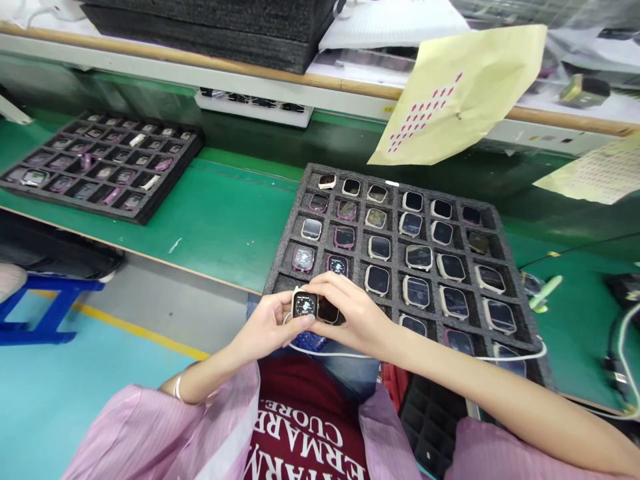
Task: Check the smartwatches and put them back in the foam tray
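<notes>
A smartwatch body (305, 305) without a strap, its screen lit with a watch face, is pinched in my left hand (273, 321). The left thumb lies along its lower edge. My right hand (353, 310) reaches in from the other side, fingers curled against the watch's upper and right edge. Between the right fingers and thumb a dark watch screen shows; whether it lies in the tray beneath or in the hand, I cannot tell. Both hands are over the near left corner of a grey foam tray (395, 263) holding many watch bodies. A white cable (345, 354) passes below the hands.
Another foam tray (150, 212) of watches sits on the green bench (230, 213) to the left. Yellow paper sheets (457, 100) hang from the shelf edge (350, 85). Black foam (210, 30) is stacked above. A blue stool (55, 310) stands on the floor at left.
</notes>
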Demonstrator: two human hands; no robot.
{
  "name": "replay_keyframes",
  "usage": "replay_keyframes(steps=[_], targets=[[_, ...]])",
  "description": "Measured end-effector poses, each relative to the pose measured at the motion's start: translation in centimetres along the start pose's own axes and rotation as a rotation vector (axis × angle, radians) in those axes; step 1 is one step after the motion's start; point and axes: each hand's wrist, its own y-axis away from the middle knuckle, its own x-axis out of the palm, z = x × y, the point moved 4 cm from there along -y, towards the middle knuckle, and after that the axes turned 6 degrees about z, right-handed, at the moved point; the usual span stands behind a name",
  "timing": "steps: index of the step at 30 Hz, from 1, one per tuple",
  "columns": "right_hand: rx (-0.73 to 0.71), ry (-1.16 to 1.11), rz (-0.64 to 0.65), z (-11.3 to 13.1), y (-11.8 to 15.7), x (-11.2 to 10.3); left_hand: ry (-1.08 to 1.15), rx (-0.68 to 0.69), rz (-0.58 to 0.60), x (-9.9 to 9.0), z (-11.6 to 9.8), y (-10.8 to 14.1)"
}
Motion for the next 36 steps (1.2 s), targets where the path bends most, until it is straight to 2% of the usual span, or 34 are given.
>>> replay_keyframes(steps=[17, 22, 27, 31, 36], targets=[[0.016, -0.033, -0.016, -0.2, 0.2, 0.2, -0.017, -0.057, 0.012, -0.2, 0.1, -0.1], [0.033, -0.05, -0.035, -0.3, 0.0, -0.2, 0.016, -0.057, 0.082, -0.5, 0.2, 0.0], [0.142, -0.133, -0.069, -0.6, -0.3, -1.1, 0.123, -0.028, 0.154, -0.4, 0.0, 0.2], [0.207, -0.218, -0.06, -0.6, -0.4, -1.4, 0.078, -0.038, 0.106, -0.1, -0.1, 0.3], [0.25, -0.27, -0.109, -0.5, -0.5, -1.7, -0.056, -0.068, 0.057, 0.0, -0.1, 0.2]])
